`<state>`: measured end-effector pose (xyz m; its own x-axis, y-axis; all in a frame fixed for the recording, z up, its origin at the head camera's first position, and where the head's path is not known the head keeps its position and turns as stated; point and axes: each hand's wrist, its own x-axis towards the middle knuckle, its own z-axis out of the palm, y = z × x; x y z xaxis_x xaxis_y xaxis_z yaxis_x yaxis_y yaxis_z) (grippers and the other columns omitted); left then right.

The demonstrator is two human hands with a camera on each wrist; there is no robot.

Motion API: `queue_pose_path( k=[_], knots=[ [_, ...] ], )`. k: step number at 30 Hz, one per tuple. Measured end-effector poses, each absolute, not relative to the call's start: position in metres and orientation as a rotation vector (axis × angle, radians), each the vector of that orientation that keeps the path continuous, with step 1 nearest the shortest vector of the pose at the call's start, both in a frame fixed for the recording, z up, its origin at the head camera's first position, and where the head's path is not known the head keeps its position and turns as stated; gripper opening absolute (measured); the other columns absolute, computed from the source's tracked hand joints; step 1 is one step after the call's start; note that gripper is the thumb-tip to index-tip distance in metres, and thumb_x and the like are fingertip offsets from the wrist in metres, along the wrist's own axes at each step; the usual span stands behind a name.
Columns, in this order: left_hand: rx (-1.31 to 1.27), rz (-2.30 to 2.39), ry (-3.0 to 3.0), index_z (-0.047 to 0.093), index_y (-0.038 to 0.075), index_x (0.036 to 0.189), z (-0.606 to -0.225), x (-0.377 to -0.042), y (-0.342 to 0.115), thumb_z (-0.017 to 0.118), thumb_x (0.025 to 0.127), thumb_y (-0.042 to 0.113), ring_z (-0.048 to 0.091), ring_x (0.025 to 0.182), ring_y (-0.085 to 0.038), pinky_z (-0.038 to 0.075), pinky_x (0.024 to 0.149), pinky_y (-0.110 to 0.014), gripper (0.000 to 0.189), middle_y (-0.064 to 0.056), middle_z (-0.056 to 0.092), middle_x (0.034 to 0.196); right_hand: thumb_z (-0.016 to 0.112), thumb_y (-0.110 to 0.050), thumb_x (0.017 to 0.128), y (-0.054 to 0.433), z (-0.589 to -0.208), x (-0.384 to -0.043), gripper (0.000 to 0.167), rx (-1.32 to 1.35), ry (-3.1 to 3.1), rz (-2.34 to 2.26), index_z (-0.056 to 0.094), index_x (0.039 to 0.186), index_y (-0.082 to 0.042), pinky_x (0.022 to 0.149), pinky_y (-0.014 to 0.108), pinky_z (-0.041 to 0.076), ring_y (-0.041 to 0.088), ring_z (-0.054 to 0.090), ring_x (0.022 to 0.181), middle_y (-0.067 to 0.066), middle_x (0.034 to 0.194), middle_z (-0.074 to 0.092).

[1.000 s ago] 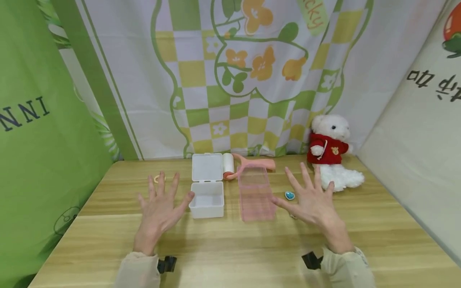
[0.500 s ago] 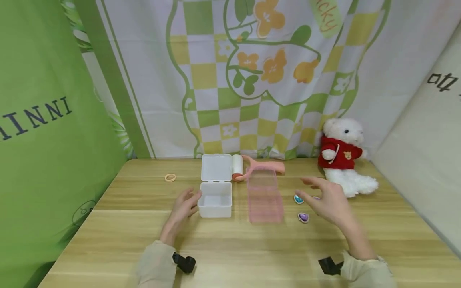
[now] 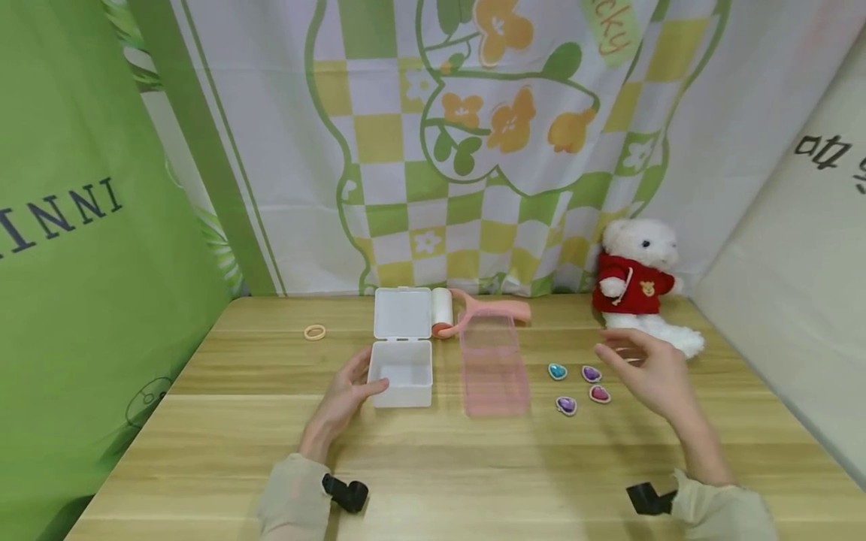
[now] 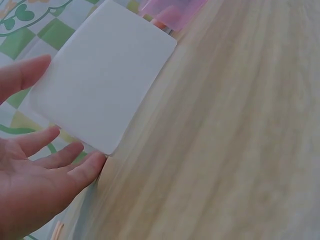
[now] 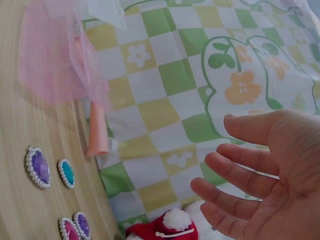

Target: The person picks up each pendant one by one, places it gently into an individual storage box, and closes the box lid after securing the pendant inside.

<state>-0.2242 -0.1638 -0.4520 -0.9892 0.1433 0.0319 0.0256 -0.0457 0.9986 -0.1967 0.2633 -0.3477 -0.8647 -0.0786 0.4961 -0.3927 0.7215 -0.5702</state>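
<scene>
My left hand (image 3: 341, 398) is at the left side of an open white plastic box (image 3: 409, 395), its lid (image 3: 403, 312) tipped back. The thumb reaches over the front rim, and the other fingers lie along the left wall; the left wrist view shows their fingertips (image 4: 95, 159) right at the box's lower corner. Raised over the table's right side, my right hand (image 3: 652, 376) holds nothing, its fingers loosely bent. Left of it lie pearl-edged heart-shaped gems: one blue (image 3: 558, 372), one pink (image 3: 599, 394), and two purple (image 3: 566, 406).
A clear pink box (image 3: 496, 387) stands open right of the white one. Behind lies a lint roller (image 3: 497, 309) with a pink handle. A small tan ring (image 3: 314, 332) is at the left. A white plush bear (image 3: 639, 282) in red sits at the back right.
Both hands were spread wide over the table. The left has moved in to the white box and laid its thumb over the rim. The right has relaxed and drawn rightward, uncovering the gems.
</scene>
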Motion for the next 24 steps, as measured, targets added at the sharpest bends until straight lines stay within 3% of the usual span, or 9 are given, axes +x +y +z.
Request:
queue_pose_path(
  k=[3,10,15,22,24],
  knots=[
    [0.191,2.203,2.111,0.028,0.001,0.148,-0.451,-0.224,-0.165,0.065,0.085,0.0,0.032,0.135,-0.041,0.031,0.107,-0.049,0.073,-0.023,0.028,0.152,0.069,-0.016,0.089,0.267,-0.349,-0.202,0.024,0.318,-2.51,1.0,0.069,0.106,0.001,0.06,0.012,0.047,-0.007,0.058,0.073,0.018,0.094,0.071],
    [0.147,2.204,2.126,0.03,0.003,0.147,-0.449,-0.223,-0.165,0.068,0.083,-0.001,0.036,0.132,-0.042,0.035,0.104,-0.047,0.074,-0.026,0.033,0.148,0.064,-0.022,0.093,0.275,-0.358,-0.219,0.027,0.275,-2.62,1.074,0.068,0.106,0.001,0.063,0.018,0.049,0.005,0.062,0.078,0.018,0.099,0.07],
    [0.131,2.187,2.146,0.033,0.003,0.146,-0.447,-0.222,-0.166,0.069,0.082,-0.001,0.04,0.129,-0.042,0.04,0.101,-0.045,0.073,-0.028,0.037,0.144,0.064,-0.02,0.093,0.282,-0.369,-0.232,0.027,0.275,-2.646,1.103,0.068,0.105,0.004,0.061,0.019,0.049,0.001,0.061,0.074,0.02,0.096,0.07],
    [0.123,2.181,2.141,0.033,0.002,0.145,-0.447,-0.223,-0.168,0.069,0.082,-0.001,0.042,0.128,-0.042,0.04,0.1,-0.045,0.073,-0.029,0.038,0.143,0.061,-0.021,0.095,0.293,-0.383,-0.247,0.035,0.23,-2.745,1.24,0.062,0.113,0.009,0.065,0.027,0.052,0.013,0.067,0.078,0.023,0.101,0.068],
    [0.109,2.188,2.138,0.034,0.003,0.145,-0.447,-0.223,-0.167,0.07,0.081,-0.002,0.042,0.127,-0.042,0.04,0.1,-0.045,0.073,-0.029,0.038,0.142,0.061,-0.022,0.095,0.295,-0.389,-0.251,0.037,0.207,-2.785,1.255,0.062,0.114,0.009,0.067,0.026,0.051,0.011,0.066,0.078,0.021,0.101,0.068]
  ],
)
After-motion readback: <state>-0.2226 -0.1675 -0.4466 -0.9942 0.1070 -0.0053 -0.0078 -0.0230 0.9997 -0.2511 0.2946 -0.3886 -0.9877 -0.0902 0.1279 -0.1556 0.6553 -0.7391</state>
